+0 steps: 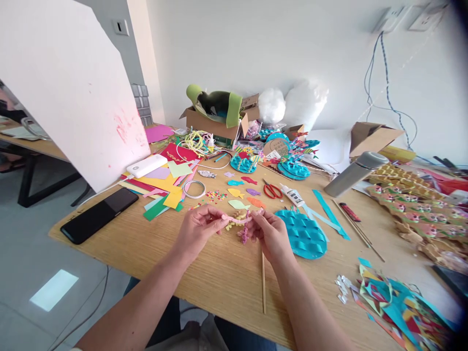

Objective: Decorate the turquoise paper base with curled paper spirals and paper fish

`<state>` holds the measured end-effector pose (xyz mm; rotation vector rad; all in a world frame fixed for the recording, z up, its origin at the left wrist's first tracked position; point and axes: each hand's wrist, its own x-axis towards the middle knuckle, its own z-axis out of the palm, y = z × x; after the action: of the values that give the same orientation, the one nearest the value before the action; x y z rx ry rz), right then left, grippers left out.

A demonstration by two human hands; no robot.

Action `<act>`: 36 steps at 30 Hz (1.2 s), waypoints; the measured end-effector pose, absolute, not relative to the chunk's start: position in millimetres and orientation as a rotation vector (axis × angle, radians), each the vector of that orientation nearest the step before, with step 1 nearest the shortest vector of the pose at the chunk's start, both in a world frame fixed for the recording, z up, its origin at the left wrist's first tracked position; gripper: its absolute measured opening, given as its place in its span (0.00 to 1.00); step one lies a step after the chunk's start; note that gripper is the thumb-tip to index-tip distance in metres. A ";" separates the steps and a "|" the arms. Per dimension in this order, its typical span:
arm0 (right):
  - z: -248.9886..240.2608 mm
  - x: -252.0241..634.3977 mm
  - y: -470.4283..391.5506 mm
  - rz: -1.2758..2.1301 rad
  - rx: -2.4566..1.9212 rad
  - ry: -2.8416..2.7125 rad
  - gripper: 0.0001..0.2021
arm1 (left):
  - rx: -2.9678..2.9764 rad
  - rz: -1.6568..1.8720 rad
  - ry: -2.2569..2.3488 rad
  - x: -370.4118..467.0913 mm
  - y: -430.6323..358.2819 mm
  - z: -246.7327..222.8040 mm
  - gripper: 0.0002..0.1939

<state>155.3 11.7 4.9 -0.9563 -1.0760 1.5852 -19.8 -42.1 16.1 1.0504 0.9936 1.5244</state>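
My left hand (203, 225) and my right hand (268, 231) are above the table's near part, each with thumb and fingers pinched. Between them stretches a thin pale pink strip (237, 221), an end in each hand. A purple curled piece (244, 235) hangs by my right fingers; how it joins the strip is unclear. Yellowish curled pieces (231, 225) show behind the strip, partly hidden. A thin wooden stick (263, 287) runs toward me from below my right hand. Right of that hand is a blue woven paper oval (305, 234). Paper fish, such as a yellow fish (236, 193), lie beyond.
Red-handled scissors (272, 190) and a white glue tube (292, 195) lie beyond my right hand. A black phone (99, 214) and coloured paper sheets (171, 183) are on the left. Paper scraps (398, 302) and a grey bottle (354, 174) are on the right.
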 end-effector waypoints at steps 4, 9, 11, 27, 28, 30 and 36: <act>5.3 154.7 12.2 1.672 -1.010 -1.111 0.19 | 1.079 1.551 1.005 -18.2 -37.5 19.1 0.07; 3.3 156.8 14.2 1.806 -1.074 -1.053 0.20 | 1.066 1.538 0.964 -10.1 -31.7 29.6 0.09; 2.3 157.8 14.7 1.844 -1.074 -1.080 0.21 | 1.087 1.540 0.958 -5.3 -29.1 34.6 0.09; 28.9 197.3 20.3 0.776 -1.830 -2.136 0.14 | 0.848 1.645 0.705 -11.0 22.8 43.7 0.10; 29.1 196.3 16.7 0.640 -1.918 -2.319 0.13 | 0.802 1.604 0.675 -11.4 24.1 40.5 0.10; 26.0 192.6 8.6 0.436 -2.033 -2.572 0.12 | 0.714 1.538 0.645 -12.4 25.4 34.2 0.10; 9.1 187.8 -6.8 0.364 -2.151 -2.613 0.14 | 0.573 1.469 0.573 -14.2 25.9 25.2 0.09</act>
<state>187.8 -6.8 9.1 -2.1506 -2.6127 0.3643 -14.2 25.9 25.2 0.5727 0.5730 1.4688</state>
